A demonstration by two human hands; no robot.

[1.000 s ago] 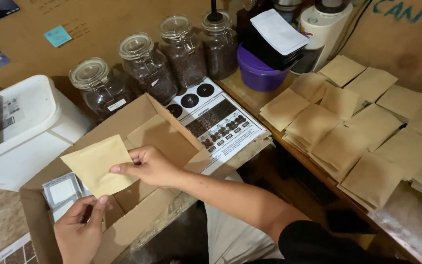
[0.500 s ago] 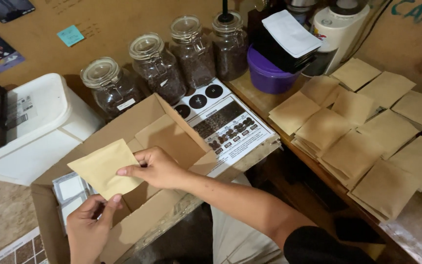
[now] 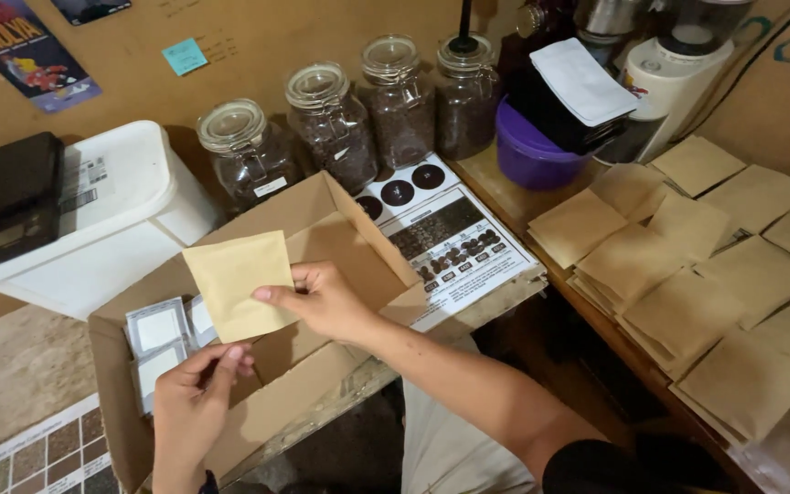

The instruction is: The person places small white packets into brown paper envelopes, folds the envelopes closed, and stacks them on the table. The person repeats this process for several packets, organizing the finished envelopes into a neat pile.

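Tan paper pouch point(image 3: 240, 282), brown cardboard box point(image 3: 322, 229), purple bowl point(image 3: 528, 151) upper right, white bin point(image 3: 130, 197); jars point(image 3: 336, 123) hold dark, probably brown contents.

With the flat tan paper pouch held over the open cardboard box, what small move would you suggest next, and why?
Probably carry the flat tan paper pouch rightward to the spread of matching tan pouches on the wooden counter. The right hand pinches its edge above the open cardboard box, while the left hand hovers just below.

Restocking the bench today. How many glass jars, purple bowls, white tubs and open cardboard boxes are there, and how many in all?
Clip-top glass jars of dark contents: 4
Purple round bowl: 1
White plastic tub: 1
Open brown cardboard box: 1
Total: 7
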